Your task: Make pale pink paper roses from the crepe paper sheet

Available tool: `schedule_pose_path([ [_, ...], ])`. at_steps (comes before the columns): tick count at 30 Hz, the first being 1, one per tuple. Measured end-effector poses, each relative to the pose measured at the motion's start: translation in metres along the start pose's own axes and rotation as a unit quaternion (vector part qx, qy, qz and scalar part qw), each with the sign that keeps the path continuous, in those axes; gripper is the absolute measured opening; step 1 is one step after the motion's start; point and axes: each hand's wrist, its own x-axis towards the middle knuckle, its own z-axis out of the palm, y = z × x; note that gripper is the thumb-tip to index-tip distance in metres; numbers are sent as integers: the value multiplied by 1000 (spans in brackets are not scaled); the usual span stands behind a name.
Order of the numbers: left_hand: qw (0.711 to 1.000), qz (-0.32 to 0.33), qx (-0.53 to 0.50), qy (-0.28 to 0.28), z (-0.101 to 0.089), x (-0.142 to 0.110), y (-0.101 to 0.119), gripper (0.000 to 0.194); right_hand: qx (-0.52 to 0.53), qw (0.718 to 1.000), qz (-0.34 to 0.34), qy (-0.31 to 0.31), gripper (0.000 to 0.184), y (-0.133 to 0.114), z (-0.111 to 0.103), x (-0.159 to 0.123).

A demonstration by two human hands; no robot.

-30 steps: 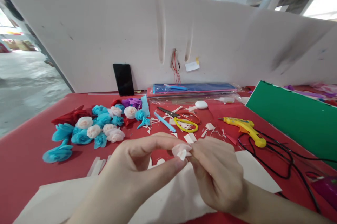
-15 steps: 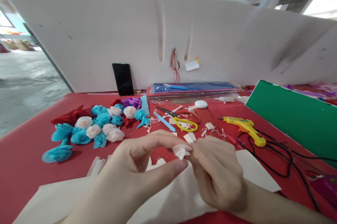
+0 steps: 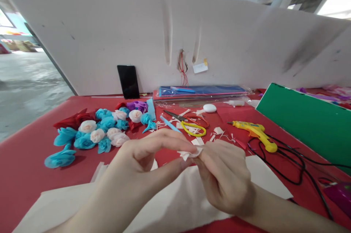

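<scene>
A small pale pink paper flower is held between both hands, above the cream paper sheet. My left hand pinches its petals between thumb and forefinger. My right hand grips its base from the other side, with the fingers curled in; that base is hidden. To the left lies a cluster of finished paper roses, among them a blue rose and a pale pink rose. Beyond my fingertips are scissors with yellow and red handles, a light blue pen and paper scraps.
A yellow glue gun with a looping black cord lies on the right, before a slanted green board. A phone leans on the white partition. Plastic-wrapped paper sheets lie along the back of the red table.
My left thumb and forefinger have closed down over the flower, so its petals look flatter and more covered. My right hand has barely shifted. The things on the table stay put.
</scene>
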Motion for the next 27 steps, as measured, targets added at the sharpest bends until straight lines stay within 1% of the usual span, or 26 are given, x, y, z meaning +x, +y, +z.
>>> schedule_pose_path([
  [5,999,2,31,19,-1,3,1,11,-8,1000,5,-3,31,0,0,0],
  [10,997,-62,53,11,2,7,4,2,-19,1000,-4,-3,30,0,0,0],
  [14,994,-96,50,13,1,6,3,13,-26,1000,-7,-7,29,1,0,1],
  [17,992,-114,47,0,-2,4,2,16,-28,1000,-5,-12,30,2,0,0],
  [22,995,-95,24,-13,-5,3,2,11,-32,999,-2,-14,28,3,0,1],
  [27,995,-92,40,15,-4,6,0,24,-36,999,1,-18,29,3,0,3],
])
